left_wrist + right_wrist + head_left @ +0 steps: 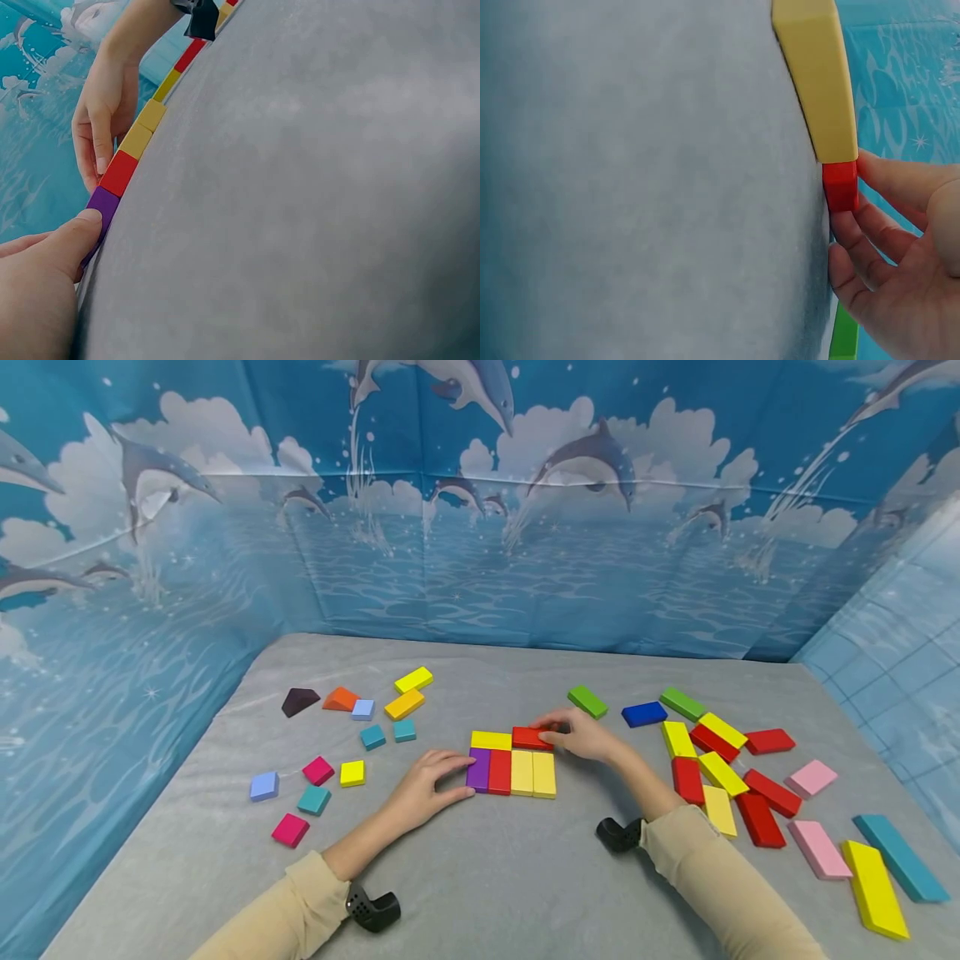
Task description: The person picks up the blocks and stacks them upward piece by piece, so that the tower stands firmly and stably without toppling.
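Observation:
A flat patch of blocks lies mid-table: a purple block (477, 772), a red block (499, 772) and two pale yellow blocks (522, 774) stand side by side in front. Behind them, a bright yellow block (491, 741) lies crosswise. At the back right corner, my right hand (581, 735) pinches another red block (528, 738) by its right end, thumb in front and fingers behind. That red block meets a pale yellow one (817, 82) in the right wrist view. My left hand (427, 787) rests its thumb and fingertips against the purple block's left side, fingers fairly straight.
Loose small blocks, such as a magenta one (290, 831) and a teal one (314, 799), lie at the left. Many longer blocks spread at the right, among them a blue one (643, 714) and a pink one (820, 850). A dolphin-print curtain (480, 568) hangs behind the table.

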Demonstrator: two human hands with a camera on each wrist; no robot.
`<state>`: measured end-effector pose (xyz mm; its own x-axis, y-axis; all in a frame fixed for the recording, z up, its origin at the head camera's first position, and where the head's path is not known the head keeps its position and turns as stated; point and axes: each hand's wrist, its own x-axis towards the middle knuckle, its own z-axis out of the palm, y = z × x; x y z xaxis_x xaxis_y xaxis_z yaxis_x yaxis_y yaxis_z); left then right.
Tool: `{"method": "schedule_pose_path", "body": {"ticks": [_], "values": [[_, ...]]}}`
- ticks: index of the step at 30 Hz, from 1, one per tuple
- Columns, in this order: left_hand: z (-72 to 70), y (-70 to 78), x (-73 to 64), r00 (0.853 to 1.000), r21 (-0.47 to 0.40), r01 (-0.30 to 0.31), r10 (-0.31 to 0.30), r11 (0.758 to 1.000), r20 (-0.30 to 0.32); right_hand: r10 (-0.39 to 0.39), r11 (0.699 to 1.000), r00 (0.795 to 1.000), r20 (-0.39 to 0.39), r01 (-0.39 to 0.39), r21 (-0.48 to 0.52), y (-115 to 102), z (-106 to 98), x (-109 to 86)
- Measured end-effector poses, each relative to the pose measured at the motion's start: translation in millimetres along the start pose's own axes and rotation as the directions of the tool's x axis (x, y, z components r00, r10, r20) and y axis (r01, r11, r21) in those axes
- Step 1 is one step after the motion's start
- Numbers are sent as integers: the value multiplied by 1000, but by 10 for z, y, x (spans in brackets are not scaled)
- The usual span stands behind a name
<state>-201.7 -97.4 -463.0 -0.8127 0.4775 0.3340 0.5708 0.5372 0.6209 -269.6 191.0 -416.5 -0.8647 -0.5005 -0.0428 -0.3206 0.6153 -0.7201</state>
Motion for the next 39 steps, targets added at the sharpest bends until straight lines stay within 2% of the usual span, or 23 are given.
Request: {"method": "schedule_pose_path", "body": {"ticks": [7,21,24,27,30,32,35,39], "values": [[1,-14,-5,1000,1,23,-23,1000,17,-22,999,999,32,21,36,-2,0,-20],[-4,-3,-15,1000,-2,-2,2,1000,-6,-79,995,995,52,76,57,18,2,-32],[-4,-4,-15,1000,1,-1,1,1000,-8,-77,995,997,-8,77,62,32,-28,-35],[-3,-5,-12,1000,4,6,-6,1000,-3,-47,997,988,-146,55,51,75,-98,-45],[-3,-5,-8,1000,2,14,-14,1000,1,27,999,956,-293,-21,25,147,-191,-70],[-4,-3,-6,1000,-1,15,-15,1000,2,77,997,932,-354,-83,-3,204,-251,-97],[-7,-1,-1,1000,-4,19,-19,1000,5,128,987,911,-391,-154,-34,299,-311,-136],[-11,5,1,1000,-4,25,-25,1000,12,178,974,900,-399,-218,-57,382,-339,-179]]}}
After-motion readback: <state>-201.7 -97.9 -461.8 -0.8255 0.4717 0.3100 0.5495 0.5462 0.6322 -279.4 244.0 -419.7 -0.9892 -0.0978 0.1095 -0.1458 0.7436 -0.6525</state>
